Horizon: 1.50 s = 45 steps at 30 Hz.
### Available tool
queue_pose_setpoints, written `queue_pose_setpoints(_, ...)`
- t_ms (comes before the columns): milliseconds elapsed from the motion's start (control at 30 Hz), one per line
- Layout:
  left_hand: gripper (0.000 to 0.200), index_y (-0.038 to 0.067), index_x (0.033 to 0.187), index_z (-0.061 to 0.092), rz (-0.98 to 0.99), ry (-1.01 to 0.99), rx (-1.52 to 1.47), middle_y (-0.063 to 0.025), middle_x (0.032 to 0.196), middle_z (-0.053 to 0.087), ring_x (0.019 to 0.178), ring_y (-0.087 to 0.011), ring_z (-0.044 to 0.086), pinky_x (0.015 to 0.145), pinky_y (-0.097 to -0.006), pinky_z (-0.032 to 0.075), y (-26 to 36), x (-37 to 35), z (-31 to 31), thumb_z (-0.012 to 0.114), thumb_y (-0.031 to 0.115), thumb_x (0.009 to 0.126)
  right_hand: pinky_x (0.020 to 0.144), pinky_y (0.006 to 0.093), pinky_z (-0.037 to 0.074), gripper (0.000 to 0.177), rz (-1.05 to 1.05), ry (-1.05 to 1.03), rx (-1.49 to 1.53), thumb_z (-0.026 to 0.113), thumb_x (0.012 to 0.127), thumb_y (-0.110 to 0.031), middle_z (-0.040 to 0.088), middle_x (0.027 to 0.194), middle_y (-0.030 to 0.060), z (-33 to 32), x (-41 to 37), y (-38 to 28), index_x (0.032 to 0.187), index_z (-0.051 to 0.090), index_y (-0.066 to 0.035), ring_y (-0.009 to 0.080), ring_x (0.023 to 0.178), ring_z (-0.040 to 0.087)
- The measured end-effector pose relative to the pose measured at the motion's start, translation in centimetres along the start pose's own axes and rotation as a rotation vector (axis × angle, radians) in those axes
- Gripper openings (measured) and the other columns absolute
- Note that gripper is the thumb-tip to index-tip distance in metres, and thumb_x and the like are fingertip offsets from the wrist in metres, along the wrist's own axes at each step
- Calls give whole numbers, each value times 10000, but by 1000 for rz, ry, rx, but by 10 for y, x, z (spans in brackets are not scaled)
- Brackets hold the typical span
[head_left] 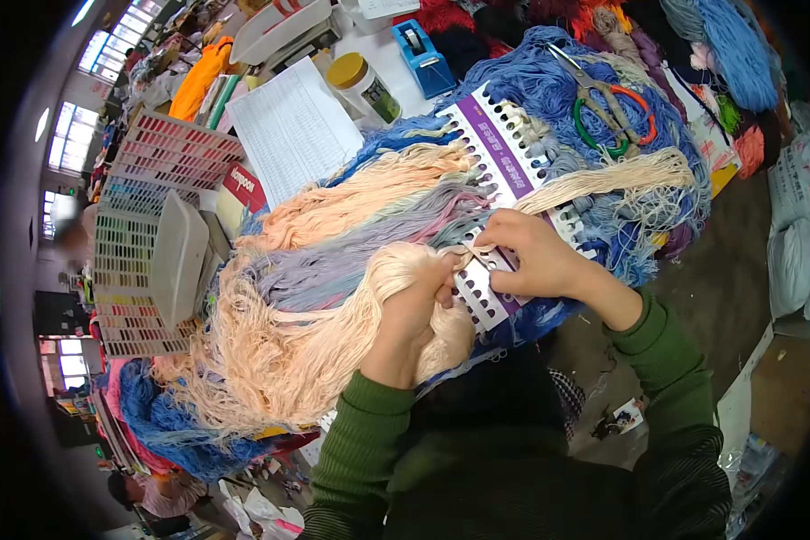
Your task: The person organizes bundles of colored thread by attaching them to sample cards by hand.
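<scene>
My left hand (414,319) grips a thick bundle of peach yarn (306,346) that fans out to the left over the table. My right hand (535,256) pinches a strand end at a hole of the white and purple punched sample card (504,153). The card lies across a heap of blue yarn (549,81). Several skeins hang from the card's holes: cream (621,175), lilac-grey (360,256) and pale peach (360,202). Both sleeves are green.
Scissors with green and orange handles (616,108) lie on the blue yarn. A jar with a yellow lid (364,85), a blue tape dispenser (420,56), a printed sheet (292,126) and colour charts (162,157) sit at the left. More yarn piles lie at the top right.
</scene>
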State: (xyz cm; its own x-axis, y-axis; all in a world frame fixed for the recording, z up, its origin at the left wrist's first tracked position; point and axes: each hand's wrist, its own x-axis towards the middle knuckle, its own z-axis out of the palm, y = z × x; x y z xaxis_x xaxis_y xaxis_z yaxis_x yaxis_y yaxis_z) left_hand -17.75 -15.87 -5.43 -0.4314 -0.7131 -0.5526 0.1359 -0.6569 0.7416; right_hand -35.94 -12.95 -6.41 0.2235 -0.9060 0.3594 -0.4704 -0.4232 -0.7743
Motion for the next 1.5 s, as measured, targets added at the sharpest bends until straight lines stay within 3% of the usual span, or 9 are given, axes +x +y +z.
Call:
queue_pose_setpoints(267, 300, 63, 1082, 425, -69, -339, -541, -36, 792, 527, 407, -44, 338, 414, -165, 292, 21, -28, -8, 475, 103, 788, 531, 288, 378, 224, -52, 144, -141, 526, 656, -61, 462, 702, 82, 7, 3, 5, 864, 459, -9, 189, 594, 472)
queue_pose_setpoints(367, 281, 36, 1010, 439, 22, -224, 297, -15, 583, 485, 413, -40, 401, 374, -167, 304, 4, 10, 19, 464, 15, 730, 516, 261, 378, 177, 399, -5, 229, 505, 677, -36, 485, 649, 47, -3, 7, -2, 845, 456, -11, 118, 579, 486)
queue_pose_setpoints(533, 171, 14, 927, 472, -86, -77, -139, -17, 581, 462, 466, -68, 421, 422, -188, 348, -3, 12, 7, 426, 65, 770, 582, 200, 399, 155, 400, 72, 973, 514, 690, -33, 566, 713, 74, -3, 4, 15, 831, 574, -13, 91, 676, 528)
queue_pose_setpoints(633, 194, 16, 972, 454, -167, -461, -433, -26, 621, 482, 468, -74, 428, 416, -165, 342, 1, 8, -8, 422, 81, 792, 589, 222, 406, 109, 128, -38, 508, 527, 690, -52, 574, 752, 75, -4, 9, 7, 757, 598, -4, 121, 675, 536)
queue_pose_setpoints(833, 185, 29, 953, 458, -156, -36, -301, -65, 713, 526, 505, -70, 448, 406, -170, 363, 16, -11, 10, 496, 95, 784, 622, 265, 408, 219, 312, -92, 480, 511, 747, -134, 562, 765, 93, 4, 3, 6, 933, 571, -35, 136, 668, 521)
queue_pose_setpoints(1033, 184, 40, 810, 457, 147, -239, -873, 29, 567, 406, 434, -47, 374, 425, -181, 349, 72, -70, -94, 375, 197, 859, 576, 281, 390, 200, 203, -148, 235, 529, 707, -183, 540, 691, 95, -4, 8, 7, 840, 585, -45, 180, 618, 507)
queue_pose_setpoints(1233, 291, 8, 1014, 451, 689, 671, 25, -15, 684, 458, 583, -94, 457, 516, -185, 405, 68, -81, -94, 467, 47, 726, 563, 310, 399, 168, 269, -195, 383, 490, 698, -126, 540, 670, 106, -4, 12, 6, 802, 573, -22, 225, 614, 522)
queue_pose_setpoints(1367, 481, 32, 1183, 358, 511, 514, 99, -11, 707, 486, 558, -105, 457, 545, -228, 416, 38, -58, -50, 477, 95, 721, 594, 281, 395, 154, -27, -63, 286, 485, 739, -122, 540, 674, 86, 11, 13, 18, 817, 567, -17, 179, 629, 523)
queue_pose_setpoints(1500, 116, 15, 862, 558, 388, 58, 779, -21, 654, 534, 538, -66, 458, 489, -165, 367, 8, -18, 16, 479, 84, 812, 586, 241, 386, 121, 274, -24, 583, 489, 735, -82, 507, 632, 51, 4, 10, 5, 810, 559, -18, 106, 608, 485)
